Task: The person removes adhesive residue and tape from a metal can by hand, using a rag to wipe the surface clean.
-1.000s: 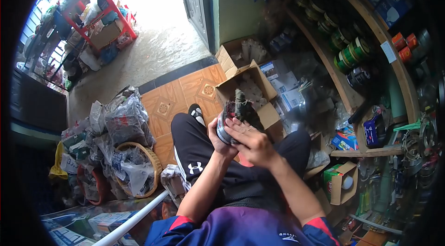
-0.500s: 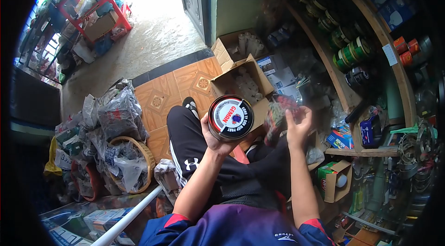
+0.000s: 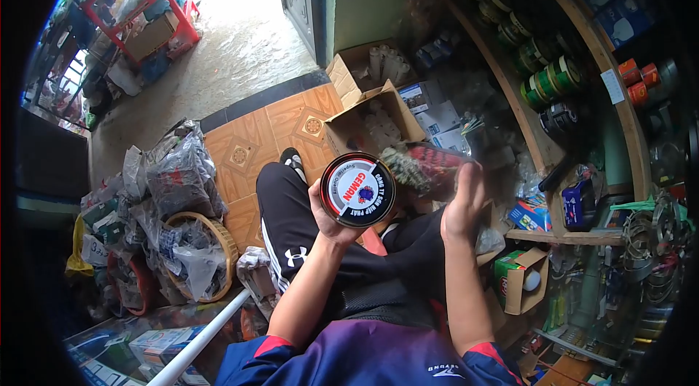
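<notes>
My left hand (image 3: pixel 329 220) is wrapped around the side of a round paint can (image 3: pixel 358 189), held over my lap. Its lid faces me, with a silver and black label that reads GEMAN. To the right of the can, my right hand (image 3: pixel 464 204) grips a crumpled patterned cloth (image 3: pixel 426 168) in red, grey and green. Both the cloth and the fingers of that hand are smeared by motion. The cloth's loose end hangs out toward the can.
Open cardboard boxes (image 3: pixel 375 124) with white bottles stand ahead on the tiled floor (image 3: pixel 247 149). Shelves with stacked cans (image 3: pixel 551 82) rise on the right. Bagged goods and a wicker basket (image 3: pixel 229 248) sit to the left, near a white pole (image 3: pixel 200 339).
My right hand has turned and swung the cloth, whose loose end now reaches further left toward the can. My left hand still holds the can in nearly the same place.
</notes>
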### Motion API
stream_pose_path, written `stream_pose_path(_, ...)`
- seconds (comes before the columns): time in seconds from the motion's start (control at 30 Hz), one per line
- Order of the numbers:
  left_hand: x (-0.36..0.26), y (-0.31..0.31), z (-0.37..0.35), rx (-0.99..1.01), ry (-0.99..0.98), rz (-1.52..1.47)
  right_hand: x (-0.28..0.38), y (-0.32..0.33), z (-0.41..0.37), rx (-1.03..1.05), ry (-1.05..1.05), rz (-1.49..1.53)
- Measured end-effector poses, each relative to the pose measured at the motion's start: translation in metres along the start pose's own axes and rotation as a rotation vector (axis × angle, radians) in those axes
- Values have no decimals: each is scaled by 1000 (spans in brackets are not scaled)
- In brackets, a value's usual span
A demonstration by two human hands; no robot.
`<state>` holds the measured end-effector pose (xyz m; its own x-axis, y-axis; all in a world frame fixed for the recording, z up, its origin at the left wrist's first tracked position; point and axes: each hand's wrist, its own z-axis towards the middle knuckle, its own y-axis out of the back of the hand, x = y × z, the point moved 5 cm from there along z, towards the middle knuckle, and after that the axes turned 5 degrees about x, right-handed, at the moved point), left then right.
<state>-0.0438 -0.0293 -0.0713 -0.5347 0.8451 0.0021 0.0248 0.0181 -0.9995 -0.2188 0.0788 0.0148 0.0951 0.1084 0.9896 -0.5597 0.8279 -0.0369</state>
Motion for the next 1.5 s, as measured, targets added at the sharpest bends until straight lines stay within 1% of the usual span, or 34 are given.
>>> stream_pose_path(0.07, 0, -2, 0, -37, -40, -7, 17, -16, 0, 147, -18, -21)
stream_pose_path(0.1, 0, -2, 0, -6, -32, -54, 22, -19, 0, 179, 49, -169)
stream_pose_path(0.13, -1, -1, 2, 25, -24, -101, 39, -26, 0, 256, 309, -477)
stream_pose_path(0.17, -2, -1, 2, 55, -18, -148, 44, -30, -1, 275, 374, -516)
stream_pose_path(0.2, -2, -1, 3, 64, -7, -132, 49, -34, -3, 296, 439, -555)
stream_pose_path(0.23, -3, -1, 3, 74, 4, -115, 53, -37, -5, 305, 400, -515)
stream_pose_path(0.33, -2, -5, 3, 76, 1, -99, 37, -33, -2, 293, 363, -216)
stream_pose_path(0.37, -1, -6, 3, 73, -6, -99, 34, -34, 1, 249, 346, -196)
stream_pose_path(0.47, -2, -6, 4, 72, -1, -70, 3, -28, 5, 305, 56, 111)
stream_pose_path(0.53, -3, -6, 5, 72, -5, -27, 0, -33, 8, 332, -5, 91)
stream_pose_path(0.6, -2, -6, 5, 49, -20, -11, 0, -39, 8, 387, -152, 159)
stream_pose_path(0.63, -2, -12, 5, 7, -11, 75, -1, -39, 7, 399, -179, 190)
stream_pose_path(0.7, -1, -12, 5, 6, -25, 60, -4, -40, 5, 423, -235, 255)
stream_pose_path(0.8, -2, -9, 5, -2, -22, 62, -5, -38, 5, 460, -179, 65)
stream_pose_path(0.93, 0, -8, 6, 12, -18, 29, -1, -44, 4, 426, -183, 98)
stream_pose_path(0.97, -1, -7, 7, 16, -18, 16, -7, -41, 4, 466, -200, 64)
stream_pose_path(1.07, -1, -11, 7, -5, -38, 46, 3, -47, -1, 484, -156, -131)
stream_pose_path(1.1, -2, -6, 7, 37, -26, 35, 1, -47, -3, 521, -133, -217)
stream_pose_path(1.2, -3, 8, 7, -81, -80, 112, 1, -48, -6, 488, -99, -376)
stream_pose_path(1.3, -1, 1, 7, -4, -12, 91, 18, -55, -4, 489, 35, -561)
stream_pose_path(1.4, -3, -11, 6, -89, -59, 224, 15, -55, -6, 428, 59, -635)
stream_pose_path(1.5, 0, 1, 8, -21, 3, 191, 14, -56, -8, 370, -3, -584)
